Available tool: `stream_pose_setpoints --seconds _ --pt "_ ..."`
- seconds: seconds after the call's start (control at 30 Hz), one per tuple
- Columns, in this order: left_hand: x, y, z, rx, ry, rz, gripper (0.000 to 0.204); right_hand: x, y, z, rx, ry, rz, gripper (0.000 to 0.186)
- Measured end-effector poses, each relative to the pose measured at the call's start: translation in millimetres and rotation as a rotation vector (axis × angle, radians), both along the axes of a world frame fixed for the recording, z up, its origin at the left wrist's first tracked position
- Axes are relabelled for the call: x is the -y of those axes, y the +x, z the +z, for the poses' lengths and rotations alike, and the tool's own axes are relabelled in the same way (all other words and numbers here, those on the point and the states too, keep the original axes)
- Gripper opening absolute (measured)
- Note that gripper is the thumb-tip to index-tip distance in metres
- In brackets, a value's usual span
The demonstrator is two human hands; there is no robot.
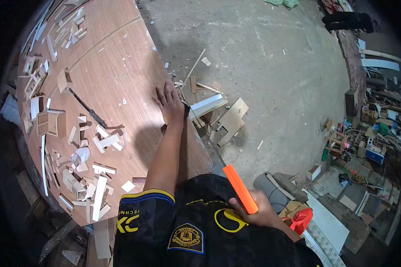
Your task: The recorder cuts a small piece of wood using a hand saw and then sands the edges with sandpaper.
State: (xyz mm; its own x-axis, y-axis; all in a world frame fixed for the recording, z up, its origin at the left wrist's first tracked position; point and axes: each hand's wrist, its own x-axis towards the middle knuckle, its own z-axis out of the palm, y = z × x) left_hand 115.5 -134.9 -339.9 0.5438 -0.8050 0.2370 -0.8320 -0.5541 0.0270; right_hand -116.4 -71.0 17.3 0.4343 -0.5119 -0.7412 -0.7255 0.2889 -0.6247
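My left hand (168, 104) lies palm down at the right edge of the brown wooden table (120, 75), its fingers stretched out and somewhat spread. Whether anything is under the palm is hidden. Low on the right, close to my body, my right hand (263, 210) is closed around the orange handle (240, 189) of what looks like a handsaw. Its thin blade (214, 150), seen almost edge-on, runs up along the table edge toward my left wrist. Just right of that wrist is a white-faced strip of board (206, 104); whether it touches the table cannot be made out.
Wood offcuts and small box-like pieces (51, 123) crowd the table's left side, near a dark rod-shaped tool (91, 111) and a whitish cylinder (81, 155). Board scraps (233, 121) lie on the concrete floor (280, 80). Rolled grey material (274, 191) and clutter line the right.
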Motion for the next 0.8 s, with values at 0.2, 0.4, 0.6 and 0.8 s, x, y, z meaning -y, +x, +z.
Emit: stream_pose_setpoints --seconds 0.2,0.4,0.6,0.8 --pt "4.3 -6.1 7.1 -0.034 0.108 -0.056 0.034 -5.6 -0.2 -22.4 0.055 -0.088 -0.014 0.026" --pt "2.5 -5.0 1.1 -0.198 0.144 0.044 0.046 4.1 12.6 -10.6 0.01 -0.076 -0.018 0.024" --pt "2.4 -4.0 -0.4 -0.084 0.047 0.015 0.036 9.5 14.4 -31.4 -0.059 -0.082 0.076 0.027" --pt "-3.7 -1.4 -19.0 -0.151 -0.016 0.03 0.024 15.4 29.0 1.5 -0.064 -0.036 0.047 0.026"
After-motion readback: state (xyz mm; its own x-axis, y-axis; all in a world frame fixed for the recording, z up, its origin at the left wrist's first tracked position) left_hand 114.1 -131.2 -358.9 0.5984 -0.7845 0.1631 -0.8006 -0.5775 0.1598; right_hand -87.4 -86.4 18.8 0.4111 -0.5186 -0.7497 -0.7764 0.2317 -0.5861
